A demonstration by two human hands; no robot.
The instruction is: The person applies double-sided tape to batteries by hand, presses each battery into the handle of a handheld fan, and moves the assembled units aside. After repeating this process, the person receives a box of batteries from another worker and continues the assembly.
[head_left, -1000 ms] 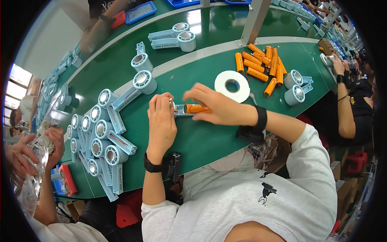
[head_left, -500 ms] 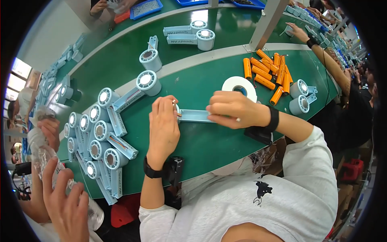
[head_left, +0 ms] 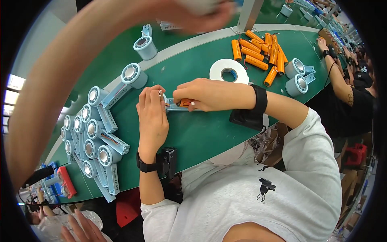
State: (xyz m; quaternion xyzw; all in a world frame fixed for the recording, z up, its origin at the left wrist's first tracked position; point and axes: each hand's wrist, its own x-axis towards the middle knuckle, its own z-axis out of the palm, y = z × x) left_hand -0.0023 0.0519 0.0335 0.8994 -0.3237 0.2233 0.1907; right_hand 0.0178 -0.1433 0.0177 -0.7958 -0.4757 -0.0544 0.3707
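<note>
My left hand is closed around the round head of a light-blue handheld fan, which it mostly hides. The fan's open handle shell points right from the fingers and lies low over the green table. An orange cylindrical battery sits at the shell, pinched under the fingers of my right hand. Whether it rests fully inside the shell is hidden by those fingers. Small white connector ends show at both hands' fingertips.
Behind my right hand lies a white tape roll, with a pile of orange batteries beyond. Light-blue fans crowd the left; two more fans stand right. Another person's blurred arm crosses the upper left. A metal post rises behind.
My right hand has moved left along the handle shell, and an orange battery now shows beneath its fingers. My left hand stays on the fan head. Another person's arm has swung across the upper left.
</note>
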